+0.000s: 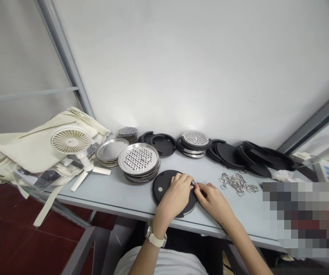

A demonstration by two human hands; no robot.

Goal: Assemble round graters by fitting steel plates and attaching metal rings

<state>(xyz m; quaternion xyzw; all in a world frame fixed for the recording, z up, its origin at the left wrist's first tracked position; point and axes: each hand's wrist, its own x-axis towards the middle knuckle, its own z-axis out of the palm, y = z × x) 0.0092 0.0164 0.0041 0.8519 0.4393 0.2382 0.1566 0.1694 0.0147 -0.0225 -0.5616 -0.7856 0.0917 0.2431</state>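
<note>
The fingers of the left hand (178, 189) lay bent and close together over the upper right part of a black disc (166, 196), touching its top. The thumb and forefinger of the right hand (212, 198) came together at its right rim, beside the left fingertips; whether either hand was clamped on anything, I couldn't tell. A watch (155, 240) with a pale strap circled the left wrist.

The disc looked matte and smooth, round and flat, with 1 pale round spot left of the hand and a thin silvery line along its near right rim. It lay flat on the pale grey surface (141, 196), close to the front edge, just right of a stack of grater plates (138, 162), shiny metal punched with raised holes. Beyond that stood plain metal discs (113, 149), their rims gleaming.

Behind the hands, against the white wall, sat a perforated plate (195, 138) in a dark ring and a heap of black round parts (233, 156). Wire loops (237, 184) lay in a loose tangle to the right, well apart from the disc, with bare surface between. A white fan (71, 140) stood far left.
</note>
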